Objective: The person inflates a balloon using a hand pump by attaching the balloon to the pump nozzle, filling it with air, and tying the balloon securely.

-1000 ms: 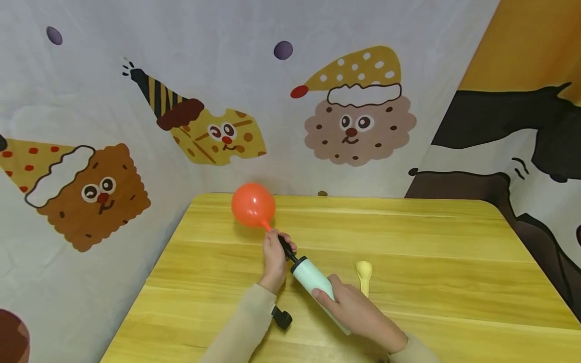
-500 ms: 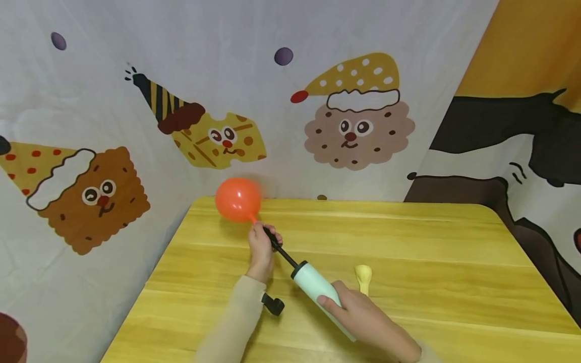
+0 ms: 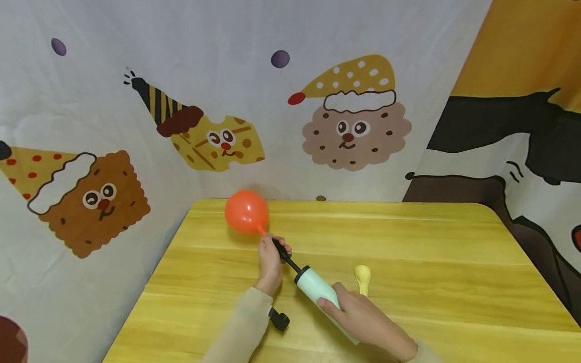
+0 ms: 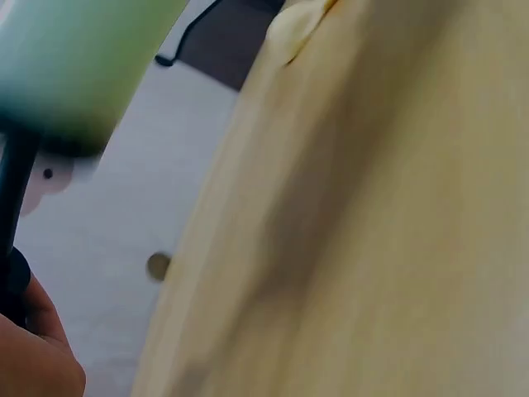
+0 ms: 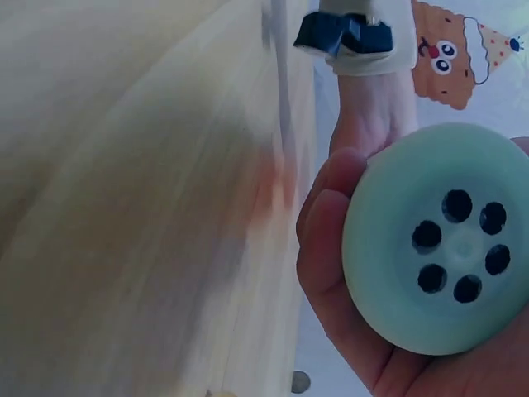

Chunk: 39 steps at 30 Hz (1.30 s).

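Note:
A round orange balloon (image 3: 247, 212), partly inflated, sits at the black end of a hand balloon pump (image 3: 315, 286) with a mint green barrel. My left hand (image 3: 271, 259) grips the pump's black end and the neck of the balloon; the join is hidden in the fingers. Part of the black rod shows between that hand and the barrel. Round the lower barrel my right hand (image 3: 363, 315) is wrapped. In the right wrist view the barrel's round end (image 5: 463, 240), with several holes, faces the camera. The pump slants above the wooden table (image 3: 431, 242).
A flat, uninflated yellow balloon (image 3: 362, 275) lies on the table just beyond the right hand. A black wrist camera (image 3: 279, 319) sticks out from the left sleeve (image 3: 245, 322). Behind the table hangs a cloth (image 3: 281, 141) with cartoon prints.
The left hand first moved away from the barrel with the orange balloon, baring more rod, then came partway back toward it. The right hand kept its grip and shifted little.

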Tool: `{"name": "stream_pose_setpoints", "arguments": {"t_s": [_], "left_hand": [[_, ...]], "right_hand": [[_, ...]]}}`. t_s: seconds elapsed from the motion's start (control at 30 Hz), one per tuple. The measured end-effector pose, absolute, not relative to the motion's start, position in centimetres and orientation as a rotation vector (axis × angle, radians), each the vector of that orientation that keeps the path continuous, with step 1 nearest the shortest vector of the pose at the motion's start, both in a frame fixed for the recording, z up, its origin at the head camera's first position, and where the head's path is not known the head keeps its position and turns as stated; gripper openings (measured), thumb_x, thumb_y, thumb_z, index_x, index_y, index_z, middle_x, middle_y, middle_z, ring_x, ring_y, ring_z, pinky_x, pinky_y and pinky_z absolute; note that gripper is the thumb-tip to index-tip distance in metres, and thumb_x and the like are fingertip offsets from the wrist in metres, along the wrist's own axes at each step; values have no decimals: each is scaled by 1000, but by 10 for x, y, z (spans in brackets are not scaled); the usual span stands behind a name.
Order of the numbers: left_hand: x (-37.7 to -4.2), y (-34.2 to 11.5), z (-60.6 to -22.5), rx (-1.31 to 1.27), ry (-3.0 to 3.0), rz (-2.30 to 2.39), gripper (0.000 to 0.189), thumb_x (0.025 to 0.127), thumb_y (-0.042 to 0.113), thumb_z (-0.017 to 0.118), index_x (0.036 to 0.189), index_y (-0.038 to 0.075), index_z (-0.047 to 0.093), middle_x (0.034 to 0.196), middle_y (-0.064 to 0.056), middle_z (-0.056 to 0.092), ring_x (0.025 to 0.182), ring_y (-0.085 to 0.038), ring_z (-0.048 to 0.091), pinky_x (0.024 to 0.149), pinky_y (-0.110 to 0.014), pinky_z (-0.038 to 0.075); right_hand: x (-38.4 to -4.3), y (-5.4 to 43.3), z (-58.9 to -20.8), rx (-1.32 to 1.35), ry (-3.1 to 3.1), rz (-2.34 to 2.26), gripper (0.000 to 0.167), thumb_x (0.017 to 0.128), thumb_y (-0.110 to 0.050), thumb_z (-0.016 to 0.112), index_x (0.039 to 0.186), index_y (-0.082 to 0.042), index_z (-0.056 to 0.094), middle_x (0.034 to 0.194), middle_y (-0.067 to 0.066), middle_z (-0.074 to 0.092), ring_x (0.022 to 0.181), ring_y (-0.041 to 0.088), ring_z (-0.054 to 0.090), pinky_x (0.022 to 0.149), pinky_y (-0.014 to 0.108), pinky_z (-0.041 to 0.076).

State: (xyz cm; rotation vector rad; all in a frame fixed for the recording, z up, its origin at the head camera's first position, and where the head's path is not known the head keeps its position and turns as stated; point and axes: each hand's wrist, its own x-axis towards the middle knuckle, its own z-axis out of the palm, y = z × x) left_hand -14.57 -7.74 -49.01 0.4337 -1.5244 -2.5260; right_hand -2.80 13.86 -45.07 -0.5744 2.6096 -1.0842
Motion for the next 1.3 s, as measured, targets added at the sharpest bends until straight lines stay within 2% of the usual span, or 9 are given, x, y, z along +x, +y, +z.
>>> {"name": "stream_pose_setpoints", "arguments": {"t_s": [0.2,0.43,0.67,0.93,1.03,1.3], "left_hand": [[-138,-57,-497,426,-1571,-2557,35,113,22,26,96,2,50,75,-4,57,56,-12,60,58,-26,56],[-144,-54,-503,478,-1595,-2513,37,113,22,26,95,1,50,72,-2,56,53,-12,58,55,-25,54],[-164,-80,-490,448,-1563,-2489,38,113,22,25,96,1,51,73,-5,56,54,-13,58,55,-26,54],[-169,-109,-480,510,-1427,-2455,35,112,19,27,93,2,50,71,-3,56,52,-13,57,52,-25,52],[-164,-105,-483,498,-1436,-2457,35,112,19,26,94,1,50,71,-2,55,52,-12,57,52,-25,52],[-146,-69,-500,471,-1575,-2487,34,112,20,26,98,0,50,72,-3,56,53,-12,59,53,-25,54]], "right_hand": [[-43,128,-457,-533,2599,-1117,56,108,-51,49,114,5,57,70,-2,54,52,9,52,43,27,45],[-42,124,-459,-484,2592,-1115,59,107,-53,49,116,5,56,72,1,55,55,11,53,45,28,45],[-32,144,-450,-524,2568,-1094,49,109,-50,47,117,-3,57,78,-4,56,59,8,50,52,27,45],[-20,176,-442,-569,2529,-1049,39,108,-47,52,120,-10,55,75,-8,54,62,5,49,57,26,43],[-20,171,-446,-566,2523,-1051,39,107,-48,52,117,-10,55,74,-7,53,61,5,49,56,26,43],[-23,134,-460,-533,2635,-1024,53,107,-53,49,113,-1,56,73,-4,52,56,8,47,49,27,41]]}}
